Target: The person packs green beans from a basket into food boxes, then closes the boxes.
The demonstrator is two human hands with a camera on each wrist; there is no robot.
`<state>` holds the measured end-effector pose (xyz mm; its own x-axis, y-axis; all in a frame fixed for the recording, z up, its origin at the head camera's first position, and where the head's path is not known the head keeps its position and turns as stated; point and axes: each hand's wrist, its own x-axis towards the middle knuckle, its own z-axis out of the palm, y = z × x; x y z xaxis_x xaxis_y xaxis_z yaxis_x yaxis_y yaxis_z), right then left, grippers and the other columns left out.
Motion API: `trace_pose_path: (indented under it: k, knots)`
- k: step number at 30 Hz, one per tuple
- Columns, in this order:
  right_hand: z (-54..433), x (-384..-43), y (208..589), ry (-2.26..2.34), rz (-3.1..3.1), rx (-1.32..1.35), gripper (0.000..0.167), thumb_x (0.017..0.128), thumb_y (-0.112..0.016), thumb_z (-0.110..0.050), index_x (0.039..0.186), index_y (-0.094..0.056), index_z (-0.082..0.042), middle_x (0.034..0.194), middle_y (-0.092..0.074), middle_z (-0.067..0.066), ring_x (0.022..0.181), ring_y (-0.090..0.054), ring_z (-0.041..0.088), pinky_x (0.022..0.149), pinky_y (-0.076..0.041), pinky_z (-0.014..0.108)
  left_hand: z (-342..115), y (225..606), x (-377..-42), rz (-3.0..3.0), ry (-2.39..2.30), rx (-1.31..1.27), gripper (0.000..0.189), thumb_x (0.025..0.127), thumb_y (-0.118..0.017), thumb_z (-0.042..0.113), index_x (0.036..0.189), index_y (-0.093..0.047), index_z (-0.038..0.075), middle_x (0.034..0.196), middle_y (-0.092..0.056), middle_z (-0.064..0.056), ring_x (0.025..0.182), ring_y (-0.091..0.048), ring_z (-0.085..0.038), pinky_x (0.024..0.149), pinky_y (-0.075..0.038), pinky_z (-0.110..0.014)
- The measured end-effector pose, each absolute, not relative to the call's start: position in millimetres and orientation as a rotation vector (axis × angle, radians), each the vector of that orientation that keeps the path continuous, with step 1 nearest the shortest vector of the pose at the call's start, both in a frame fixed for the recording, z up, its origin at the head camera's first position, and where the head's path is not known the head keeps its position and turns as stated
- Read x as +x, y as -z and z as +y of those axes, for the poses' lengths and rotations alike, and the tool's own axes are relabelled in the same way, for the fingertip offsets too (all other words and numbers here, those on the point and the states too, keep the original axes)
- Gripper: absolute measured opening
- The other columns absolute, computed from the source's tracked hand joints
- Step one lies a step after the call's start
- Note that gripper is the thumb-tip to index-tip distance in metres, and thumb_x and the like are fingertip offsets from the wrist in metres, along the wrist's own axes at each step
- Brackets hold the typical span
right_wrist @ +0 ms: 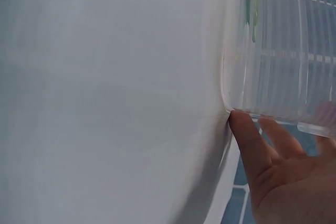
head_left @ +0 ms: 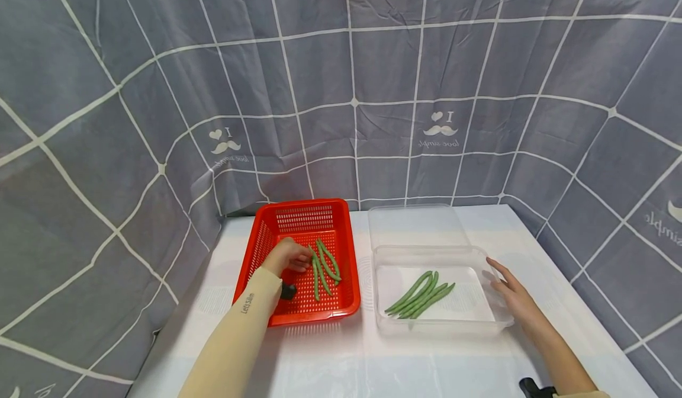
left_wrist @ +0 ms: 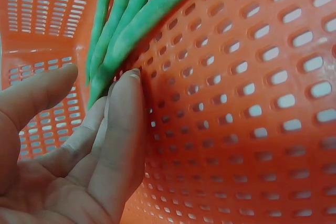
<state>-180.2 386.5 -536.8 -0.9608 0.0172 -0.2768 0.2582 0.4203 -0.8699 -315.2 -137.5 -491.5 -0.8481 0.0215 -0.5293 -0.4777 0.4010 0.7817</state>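
Several green beans [head_left: 323, 267] lie in the red perforated basket [head_left: 348, 267]. My left hand [head_left: 290, 254] reaches into the basket, its fingertips right at one end of the green beans [left_wrist: 123, 30]. In the left wrist view a gap separates the thumb from the other fingers [left_wrist: 123, 119]. My right hand [head_left: 514, 297] rests against the right side of a clear plastic container [head_left: 442, 326], where more green beans [head_left: 421, 296] lie in a bunch. The right wrist view shows its straight fingers [right_wrist: 251, 140] touching the container's wall [right_wrist: 283, 77] near a lower corner.
A clear flat lid [head_left: 415, 226] lies behind the container on the white-covered table [head_left: 351, 362]. Grey curtains [head_left: 383, 72] with white grid lines stand behind and on both sides. Dark wrist devices [head_left: 288, 291] sit at both wrists.
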Motion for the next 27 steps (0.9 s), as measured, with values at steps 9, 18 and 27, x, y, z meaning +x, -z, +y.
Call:
trace_pose_path:
  k: [9, 18, 27]
  knots:
    - [386.0, -180.0, 535.0, 1.553, 2.473, 0.213, 0.065, 0.116, -0.036, -0.028, 0.172, -0.005, -0.023, 0.176, 0.005, 0.027, 0.158, -0.004, 0.064, 0.118, -0.014, 0.088, -130.4, 490.6, -314.9, 2.199, -1.446, -0.405, 0.024, 0.1, -0.067, 0.005, 0.117, -0.063, -0.012, 0.092, -0.076, -0.017, 0.069, -0.072, -0.018, 0.082, -0.069, -0.037]
    - [387.2, -181.1, 537.6, 1.545, 2.472, 0.225, 0.066, 0.115, -0.038, -0.027, 0.172, -0.005, -0.023, 0.177, 0.003, 0.026, 0.158, -0.007, 0.063, 0.119, -0.017, 0.087, -125.6, 500.1, -318.8, 2.248, -1.401, -0.422, 0.008, 0.097, -0.069, 0.0, 0.099, -0.064, -0.004, 0.083, -0.065, -0.01, 0.068, -0.072, -0.018, 0.077, -0.069, -0.035]
    - [387.3, -178.2, 537.4, 1.565, 2.474, 0.217, 0.065, 0.115, -0.038, -0.027, 0.172, -0.006, -0.024, 0.177, 0.004, 0.025, 0.158, -0.007, 0.063, 0.118, -0.017, 0.087, -129.1, 499.6, -319.6, 2.155, -1.559, -0.397, 0.009, 0.095, -0.068, 0.001, 0.09, -0.073, -0.003, 0.067, -0.065, -0.002, 0.065, -0.068, -0.013, 0.08, -0.069, -0.038]
